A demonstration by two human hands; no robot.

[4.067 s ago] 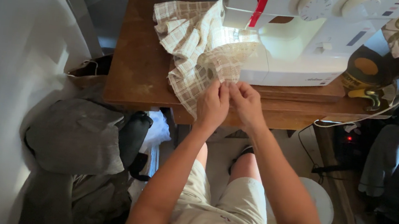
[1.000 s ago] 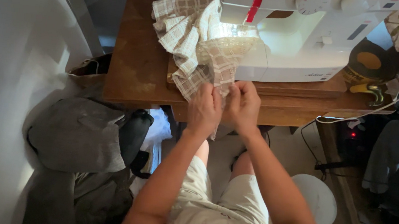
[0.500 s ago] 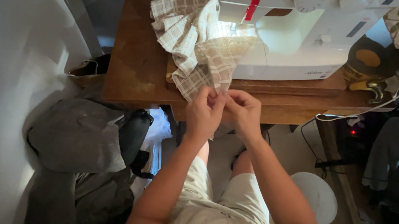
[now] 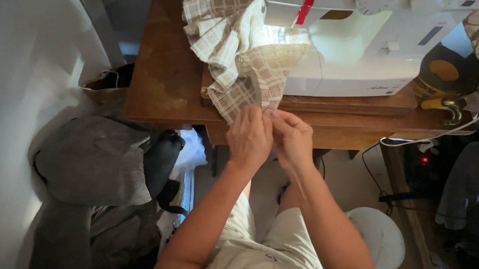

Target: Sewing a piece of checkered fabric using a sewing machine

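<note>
A beige checked cloth [image 4: 234, 50] lies bunched on the brown wooden table [image 4: 162, 77] and runs under the head of a white sewing machine [image 4: 364, 46]. Its lower edge hangs over the table's front. My left hand [image 4: 249, 137] and my right hand [image 4: 292, 139] are pressed together at that hanging edge, fingertips pinching the cloth just below the table edge. What lies between the fingertips is too small to tell.
A red strap [image 4: 307, 1] hangs on the machine's front. A dark round object [image 4: 447, 77] and a white cord [image 4: 450, 131] lie at the table's right. Grey bags [image 4: 98, 160] sit on the floor at left, a white round stool [image 4: 381, 238] at right.
The hands drew back from the machine's bed to the table's front edge, pulling the cloth's lower edge with them. In the last second they barely shift.
</note>
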